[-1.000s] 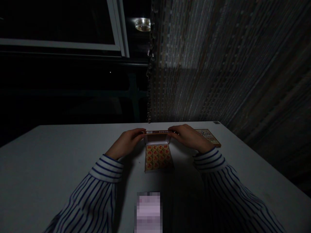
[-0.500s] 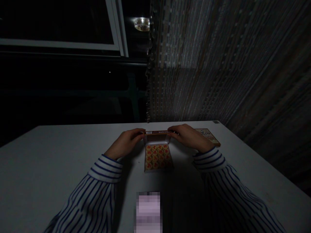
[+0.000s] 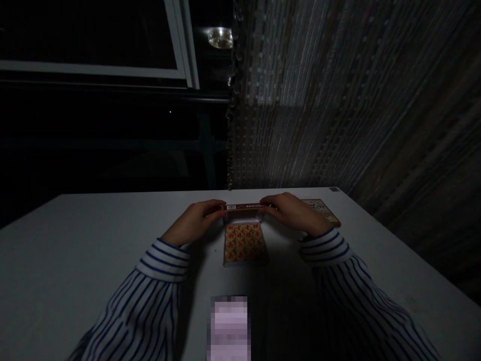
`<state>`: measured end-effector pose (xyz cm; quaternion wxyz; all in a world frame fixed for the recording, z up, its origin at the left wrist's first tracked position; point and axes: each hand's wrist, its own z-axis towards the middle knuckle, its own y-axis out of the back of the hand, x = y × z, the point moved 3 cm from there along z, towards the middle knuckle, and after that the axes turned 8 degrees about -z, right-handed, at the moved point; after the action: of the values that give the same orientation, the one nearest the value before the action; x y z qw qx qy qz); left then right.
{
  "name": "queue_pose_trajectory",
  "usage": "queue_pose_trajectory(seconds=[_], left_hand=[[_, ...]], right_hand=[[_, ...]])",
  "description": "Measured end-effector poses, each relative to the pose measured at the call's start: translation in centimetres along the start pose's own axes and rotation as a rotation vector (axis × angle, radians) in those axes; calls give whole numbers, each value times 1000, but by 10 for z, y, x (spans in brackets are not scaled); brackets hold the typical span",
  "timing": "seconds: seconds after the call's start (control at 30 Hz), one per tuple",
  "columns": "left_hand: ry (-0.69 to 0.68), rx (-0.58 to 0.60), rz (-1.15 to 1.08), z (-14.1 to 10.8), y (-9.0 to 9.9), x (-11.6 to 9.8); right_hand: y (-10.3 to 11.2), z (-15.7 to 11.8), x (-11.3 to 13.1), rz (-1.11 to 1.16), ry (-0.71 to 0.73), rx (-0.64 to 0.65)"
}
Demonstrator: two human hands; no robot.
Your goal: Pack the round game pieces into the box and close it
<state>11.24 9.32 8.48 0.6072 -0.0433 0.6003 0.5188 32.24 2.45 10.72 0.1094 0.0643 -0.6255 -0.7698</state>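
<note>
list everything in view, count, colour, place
Table: 1, white, lower half
Open box: 1, pale, table centre
Pieces: 16, tan, red marks, in box
Lid: 1, brown, raised at box's far side
Flat box: 1, pale, back right
Blurred item: 1, pinkish, bottom centre
Label: 1, dark, table's far right corner
Curtain: 1, grey, upper right
Window frame: 1, white, upper left
Glassy disc: 1, yellowish, top centre
Bars: count unclear, dark green, beyond table
Sleeves: 2, white striped blue, both sides
Left hand: 1, bare, on lid's left end
Right hand: 1, bare, on lid's right end
</note>
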Motion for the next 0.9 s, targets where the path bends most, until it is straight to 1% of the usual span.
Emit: queue_pose_trajectory(seconds=[0.23, 0.43, 0.7, 0.9], left_hand=[[1, 16, 12, 0, 0, 0], [-13, 28, 39, -1, 1, -2], [-15, 35, 62, -2, 1, -2], [-16, 50, 68, -1, 1, -4]], right_hand=[[1, -2, 0, -2, 14, -1], [1, -2, 1, 12, -16, 31], [0, -3, 1, 8, 23, 14], [1, -5, 1, -8, 25, 5]])
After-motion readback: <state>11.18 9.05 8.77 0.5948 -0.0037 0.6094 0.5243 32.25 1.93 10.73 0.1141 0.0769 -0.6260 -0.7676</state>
